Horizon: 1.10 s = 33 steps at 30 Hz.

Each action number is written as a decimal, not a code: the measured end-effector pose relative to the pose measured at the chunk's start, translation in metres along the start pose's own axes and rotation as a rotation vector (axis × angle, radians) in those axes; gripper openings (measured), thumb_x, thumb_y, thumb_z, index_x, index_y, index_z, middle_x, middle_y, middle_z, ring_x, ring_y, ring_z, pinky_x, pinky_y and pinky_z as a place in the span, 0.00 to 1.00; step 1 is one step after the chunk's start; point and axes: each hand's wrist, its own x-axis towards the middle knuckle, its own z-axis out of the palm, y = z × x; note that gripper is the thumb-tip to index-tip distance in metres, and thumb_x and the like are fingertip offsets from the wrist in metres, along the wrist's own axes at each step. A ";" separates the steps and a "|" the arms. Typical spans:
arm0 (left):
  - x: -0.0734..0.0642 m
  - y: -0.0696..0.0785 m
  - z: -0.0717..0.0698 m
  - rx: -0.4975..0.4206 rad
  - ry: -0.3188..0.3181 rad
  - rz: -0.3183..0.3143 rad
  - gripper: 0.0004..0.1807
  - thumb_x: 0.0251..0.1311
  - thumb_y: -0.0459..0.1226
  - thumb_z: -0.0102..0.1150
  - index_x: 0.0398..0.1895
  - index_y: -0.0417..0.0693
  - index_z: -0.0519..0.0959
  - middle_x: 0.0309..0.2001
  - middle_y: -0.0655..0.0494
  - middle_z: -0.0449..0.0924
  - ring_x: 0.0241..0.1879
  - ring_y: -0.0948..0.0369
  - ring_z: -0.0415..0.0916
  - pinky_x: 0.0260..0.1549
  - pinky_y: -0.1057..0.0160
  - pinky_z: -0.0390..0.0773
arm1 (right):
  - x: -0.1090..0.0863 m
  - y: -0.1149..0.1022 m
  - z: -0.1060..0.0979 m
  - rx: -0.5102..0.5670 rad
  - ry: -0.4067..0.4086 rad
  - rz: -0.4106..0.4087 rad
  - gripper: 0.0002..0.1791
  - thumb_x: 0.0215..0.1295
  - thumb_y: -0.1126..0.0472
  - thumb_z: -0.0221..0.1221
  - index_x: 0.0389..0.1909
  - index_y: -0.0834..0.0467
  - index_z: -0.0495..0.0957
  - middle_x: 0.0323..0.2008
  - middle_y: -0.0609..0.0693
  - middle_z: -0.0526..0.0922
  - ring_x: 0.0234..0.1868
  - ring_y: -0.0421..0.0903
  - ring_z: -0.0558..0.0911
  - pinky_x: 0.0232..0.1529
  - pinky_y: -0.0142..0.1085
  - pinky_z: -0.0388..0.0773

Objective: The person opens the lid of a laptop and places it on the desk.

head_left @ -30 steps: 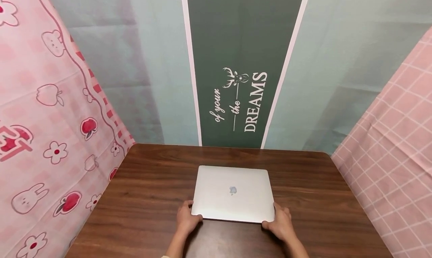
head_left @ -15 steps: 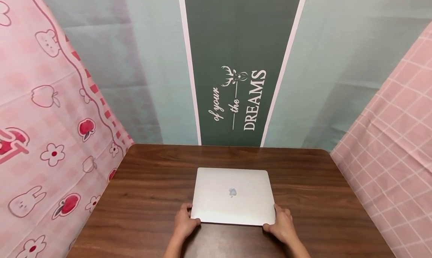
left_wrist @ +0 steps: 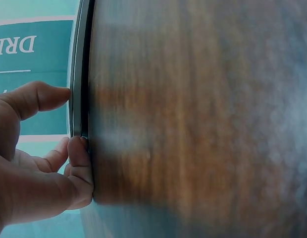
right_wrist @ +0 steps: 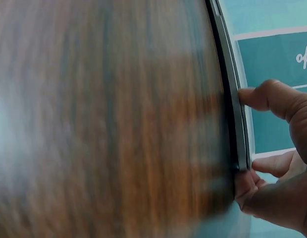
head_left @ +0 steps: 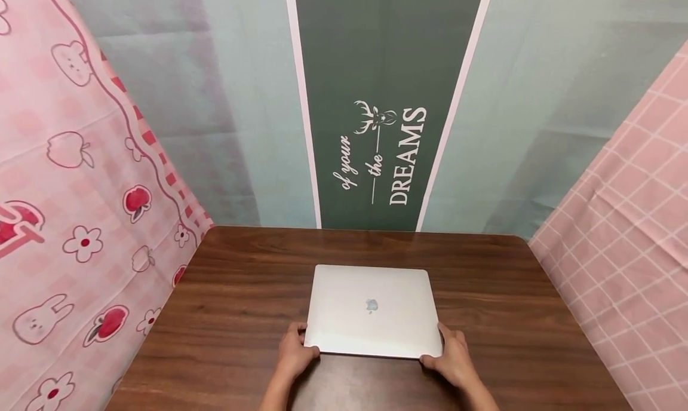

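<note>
A closed silver laptop (head_left: 349, 315) with an apple logo on its lid lies on the brown wooden table, roughly in the middle. My left hand (head_left: 294, 355) holds its near left corner, thumb along the front edge and fingers at the left side. At the near right corner my right hand (head_left: 452, 358) holds it in a mirrored way. Both wrist views show the laptop's thin dark edge (left_wrist: 79, 69) from the side, with the thumb tip against it and curled fingers at the corner. The underside of the laptop is hidden.
Wood-grain tabletop (head_left: 236, 291) surrounds the laptop. A green and grey-blue curtain (head_left: 371, 70) with white lettering hangs behind the far edge. Pink patterned cloth (head_left: 107, 208) hangs at the left, and pink checked cloth (head_left: 634, 220) at the right.
The laptop has come slightly toward the person, both hands moving along with it at its near corners. The head view has shifted a little.
</note>
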 end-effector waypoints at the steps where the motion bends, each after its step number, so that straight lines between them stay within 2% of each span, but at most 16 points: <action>1: 0.000 0.000 0.000 -0.003 -0.003 0.000 0.31 0.27 0.23 0.63 0.46 0.29 0.70 0.27 0.46 0.79 0.29 0.56 0.74 0.28 0.58 0.73 | 0.001 0.001 -0.001 0.004 -0.004 -0.008 0.51 0.31 0.59 0.76 0.55 0.81 0.62 0.44 0.74 0.67 0.44 0.62 0.71 0.47 0.52 0.68; 5: 0.002 0.001 -0.004 0.000 -0.049 0.012 0.32 0.29 0.24 0.63 0.47 0.28 0.70 0.29 0.46 0.79 0.29 0.56 0.74 0.28 0.59 0.73 | 0.002 -0.001 -0.004 -0.005 0.002 -0.033 0.50 0.32 0.60 0.76 0.56 0.80 0.63 0.44 0.72 0.68 0.46 0.63 0.72 0.49 0.53 0.68; 7: 0.002 0.002 -0.008 0.017 -0.077 0.031 0.32 0.30 0.25 0.65 0.48 0.29 0.71 0.30 0.47 0.79 0.30 0.55 0.74 0.28 0.59 0.74 | 0.001 -0.004 -0.004 -0.011 0.026 -0.078 0.47 0.34 0.61 0.75 0.56 0.78 0.65 0.47 0.72 0.69 0.49 0.66 0.70 0.50 0.55 0.67; 11: 0.003 0.001 -0.016 0.119 -0.069 0.096 0.33 0.30 0.29 0.71 0.48 0.33 0.74 0.33 0.49 0.77 0.34 0.52 0.74 0.35 0.54 0.73 | 0.000 -0.014 0.002 0.008 0.101 -0.235 0.38 0.39 0.65 0.72 0.54 0.73 0.70 0.53 0.72 0.70 0.54 0.68 0.67 0.52 0.59 0.64; 14: 0.002 -0.001 -0.020 0.202 -0.052 0.140 0.34 0.29 0.33 0.74 0.49 0.37 0.76 0.39 0.47 0.77 0.42 0.46 0.72 0.43 0.46 0.69 | 0.002 -0.020 0.010 0.042 0.170 -0.379 0.30 0.43 0.67 0.70 0.51 0.69 0.75 0.53 0.68 0.73 0.55 0.66 0.70 0.50 0.57 0.66; 16: 0.002 -0.003 -0.022 0.232 -0.067 0.155 0.35 0.29 0.35 0.75 0.50 0.39 0.76 0.44 0.44 0.77 0.48 0.42 0.70 0.46 0.41 0.66 | 0.003 -0.023 0.016 0.069 0.206 -0.462 0.26 0.44 0.69 0.69 0.49 0.67 0.78 0.52 0.65 0.75 0.53 0.62 0.73 0.51 0.50 0.69; 18: 0.002 -0.005 -0.023 0.245 -0.087 0.167 0.36 0.30 0.37 0.76 0.51 0.41 0.76 0.50 0.42 0.75 0.53 0.39 0.67 0.47 0.38 0.64 | 0.005 -0.026 0.020 0.105 0.204 -0.528 0.24 0.45 0.70 0.68 0.48 0.65 0.79 0.52 0.63 0.76 0.53 0.60 0.75 0.53 0.37 0.69; 20: 0.003 -0.007 -0.025 0.247 -0.108 0.178 0.36 0.30 0.38 0.76 0.52 0.42 0.76 0.53 0.39 0.72 0.56 0.36 0.63 0.47 0.34 0.61 | 0.007 -0.030 0.025 0.141 0.175 -0.578 0.24 0.45 0.71 0.68 0.48 0.64 0.79 0.52 0.62 0.76 0.53 0.59 0.75 0.55 0.26 0.64; 23: 0.004 -0.008 -0.027 0.243 -0.128 0.179 0.36 0.31 0.39 0.76 0.52 0.43 0.76 0.58 0.36 0.68 0.59 0.34 0.59 0.47 0.28 0.55 | 0.011 -0.035 0.031 0.185 0.109 -0.641 0.26 0.44 0.69 0.69 0.50 0.64 0.78 0.53 0.62 0.75 0.54 0.59 0.74 0.56 0.19 0.55; 25: 0.005 -0.009 -0.027 0.252 -0.130 0.168 0.37 0.31 0.39 0.76 0.53 0.44 0.76 0.59 0.35 0.67 0.61 0.33 0.56 0.47 0.26 0.51 | 0.014 -0.037 0.035 0.198 0.074 -0.670 0.28 0.43 0.68 0.70 0.50 0.65 0.78 0.54 0.62 0.75 0.54 0.59 0.74 0.57 0.23 0.57; 29: 0.007 -0.011 -0.026 0.265 -0.135 0.128 0.39 0.30 0.38 0.77 0.54 0.45 0.76 0.62 0.34 0.63 0.63 0.32 0.49 0.49 0.26 0.43 | 0.019 -0.041 0.044 0.183 0.031 -0.717 0.29 0.43 0.67 0.71 0.51 0.63 0.77 0.53 0.61 0.76 0.55 0.59 0.73 0.56 0.35 0.66; 31: 0.007 -0.012 -0.025 0.265 -0.136 0.108 0.39 0.29 0.38 0.77 0.55 0.46 0.76 0.63 0.34 0.60 0.64 0.31 0.45 0.48 0.26 0.40 | 0.021 -0.042 0.048 0.170 0.008 -0.736 0.29 0.43 0.67 0.71 0.51 0.62 0.78 0.53 0.61 0.76 0.55 0.61 0.73 0.55 0.44 0.67; 33: 0.007 -0.013 -0.024 0.263 -0.138 0.086 0.40 0.29 0.38 0.77 0.55 0.47 0.76 0.65 0.34 0.58 0.64 0.31 0.41 0.48 0.26 0.37 | 0.021 -0.045 0.051 0.155 -0.030 -0.732 0.28 0.43 0.66 0.71 0.51 0.60 0.79 0.53 0.60 0.76 0.56 0.61 0.71 0.54 0.48 0.67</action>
